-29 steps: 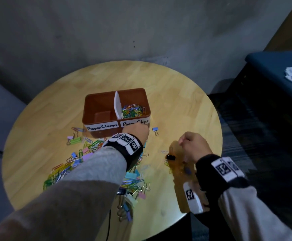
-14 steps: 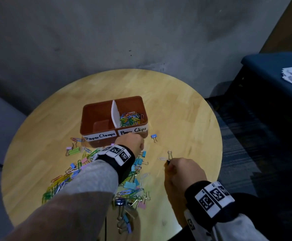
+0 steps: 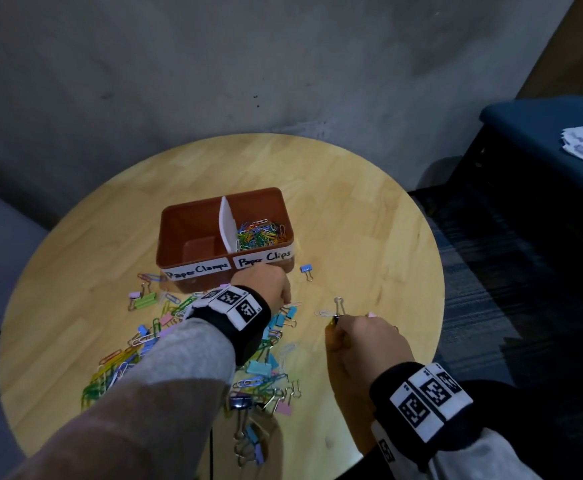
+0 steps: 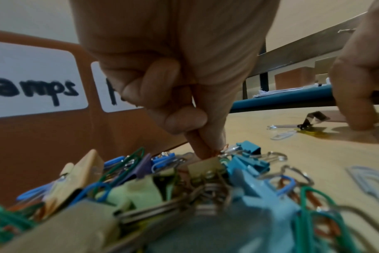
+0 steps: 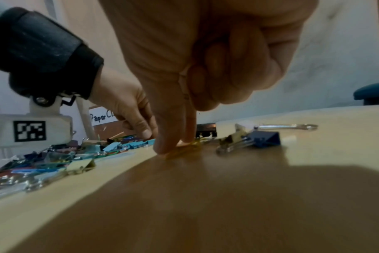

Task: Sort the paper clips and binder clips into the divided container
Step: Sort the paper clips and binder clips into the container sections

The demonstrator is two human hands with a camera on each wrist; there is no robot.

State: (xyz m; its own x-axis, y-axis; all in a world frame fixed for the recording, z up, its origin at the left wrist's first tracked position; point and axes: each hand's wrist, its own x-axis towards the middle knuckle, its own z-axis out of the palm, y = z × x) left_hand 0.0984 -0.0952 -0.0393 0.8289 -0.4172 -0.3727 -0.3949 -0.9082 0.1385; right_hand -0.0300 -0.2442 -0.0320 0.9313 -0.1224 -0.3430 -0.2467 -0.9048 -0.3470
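Note:
A brown divided container [image 3: 285, 206] stands mid-table, labelled "Paper Clamps" on the left and "Paper Clips" on the right. Coloured paper clips [image 3: 259, 233] fill the right compartment; the left one looks empty. A mixed pile of clips [image 3: 165, 327] spreads in front of it. My left hand [image 3: 287, 301] reaches into the pile just before the container, thumb and forefinger pinching an orange paper clip [image 4: 218, 150]. My right hand [image 3: 333, 329] is down on the table further right, thumb and forefinger tips pinching a yellow paper clip [image 5: 184, 149], other fingers curled.
A black binder clip [image 3: 338, 311] and a pale paper clip [image 3: 323, 312] lie just beyond my right fingers. A blue binder clip [image 3: 306, 269] sits right of the container. The round wooden table [image 3: 369, 220] ends close behind my right wrist. A blue seat [image 3: 539, 126] with papers stands at the right.
My right hand came down and toward me onto the table beside the black binder clip. My left hand stayed in front of the container, fingers lower in the pile.

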